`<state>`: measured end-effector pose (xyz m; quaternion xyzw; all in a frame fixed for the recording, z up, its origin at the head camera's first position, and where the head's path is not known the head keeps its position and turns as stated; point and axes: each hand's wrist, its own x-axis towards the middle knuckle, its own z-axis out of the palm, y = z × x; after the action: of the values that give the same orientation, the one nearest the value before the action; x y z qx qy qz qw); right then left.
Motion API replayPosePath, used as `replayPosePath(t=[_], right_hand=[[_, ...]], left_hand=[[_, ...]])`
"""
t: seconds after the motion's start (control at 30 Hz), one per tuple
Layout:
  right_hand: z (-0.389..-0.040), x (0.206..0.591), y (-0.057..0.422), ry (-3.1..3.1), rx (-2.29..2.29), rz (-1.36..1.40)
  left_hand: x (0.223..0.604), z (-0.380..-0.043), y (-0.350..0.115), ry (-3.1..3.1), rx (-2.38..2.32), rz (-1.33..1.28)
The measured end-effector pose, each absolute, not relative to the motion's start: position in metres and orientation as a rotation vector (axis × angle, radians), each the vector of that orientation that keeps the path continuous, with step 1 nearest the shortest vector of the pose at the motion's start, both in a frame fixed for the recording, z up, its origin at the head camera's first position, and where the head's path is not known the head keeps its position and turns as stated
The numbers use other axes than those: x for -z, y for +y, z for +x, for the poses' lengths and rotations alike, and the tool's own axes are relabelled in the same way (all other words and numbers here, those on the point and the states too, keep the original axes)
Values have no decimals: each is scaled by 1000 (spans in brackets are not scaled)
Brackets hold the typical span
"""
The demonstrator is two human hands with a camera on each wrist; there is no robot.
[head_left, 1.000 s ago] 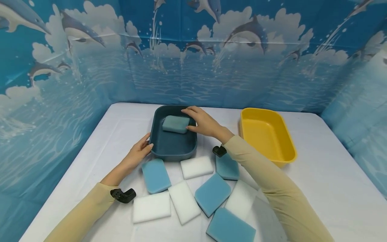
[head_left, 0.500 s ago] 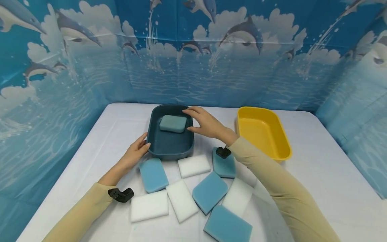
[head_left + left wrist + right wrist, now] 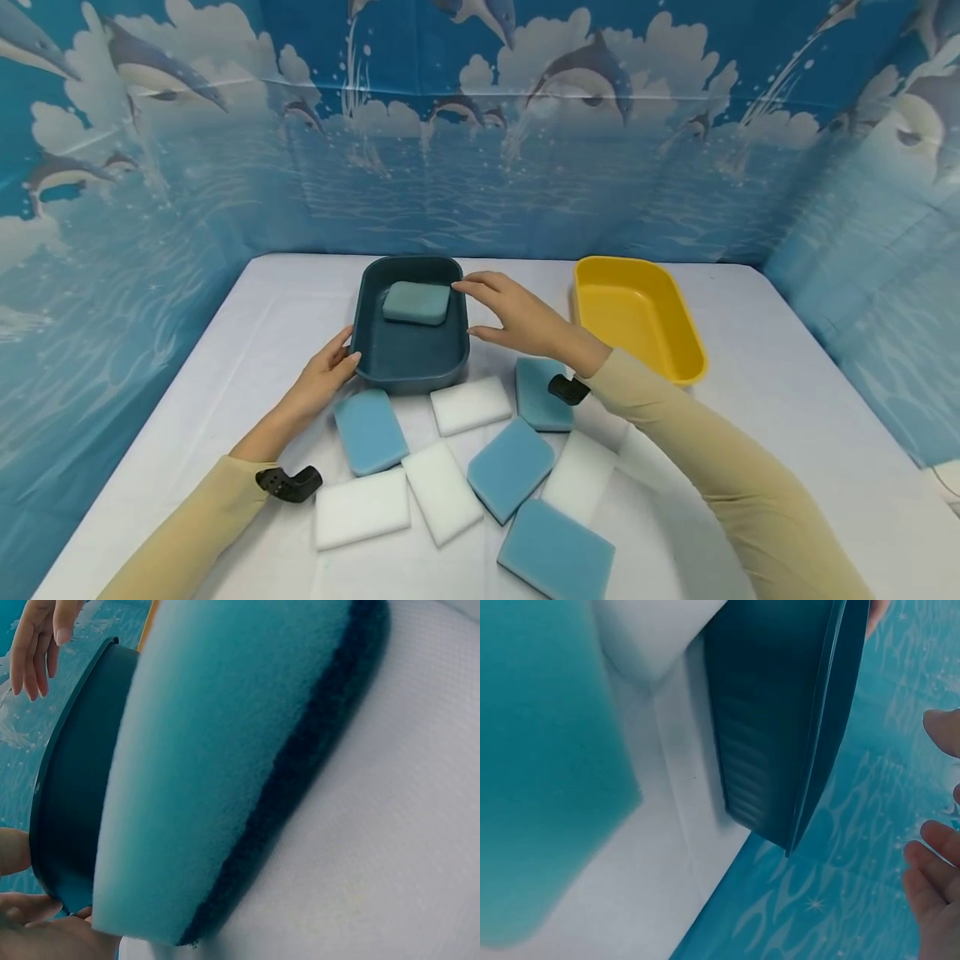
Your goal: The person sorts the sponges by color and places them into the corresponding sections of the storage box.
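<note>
At the back left of the table is a dark teal bin (image 3: 408, 350) with one blue-green sponge (image 3: 417, 302) lying inside. My left hand (image 3: 318, 379) grips the bin's left side; in the left wrist view its fingers (image 3: 30, 907) and thumb pinch the rim. My right hand (image 3: 525, 317) hovers at the bin's right rim with fingers spread and nothing between them. In front of the bin lie blue sponges (image 3: 370, 432) with dark undersides and white sponges (image 3: 470, 406). A teal sponge (image 3: 540, 387) sits below my right wrist.
A yellow bin (image 3: 637, 325) stands to the right, behind my right forearm. The white table (image 3: 787, 400) ends at a blue dolphin-print curtain (image 3: 450, 200) behind and at the sides. More blue sponges (image 3: 557, 550) and white sponges (image 3: 362, 510) lie nearer the front.
My right hand has drawn back to the right, away from the sponge inside the teal bin. My left hand keeps its hold on the bin. The head view has shifted slightly.
</note>
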<state>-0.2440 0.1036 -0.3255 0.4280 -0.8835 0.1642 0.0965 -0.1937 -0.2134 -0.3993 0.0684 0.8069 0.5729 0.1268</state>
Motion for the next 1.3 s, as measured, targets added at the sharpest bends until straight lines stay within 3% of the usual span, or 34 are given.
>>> replayPosePath(t=[1.3], right_hand=[[-146,340,170,-2599,-381,1324]], left_hand=[[400,-192,-213,2341,-1661,216]])
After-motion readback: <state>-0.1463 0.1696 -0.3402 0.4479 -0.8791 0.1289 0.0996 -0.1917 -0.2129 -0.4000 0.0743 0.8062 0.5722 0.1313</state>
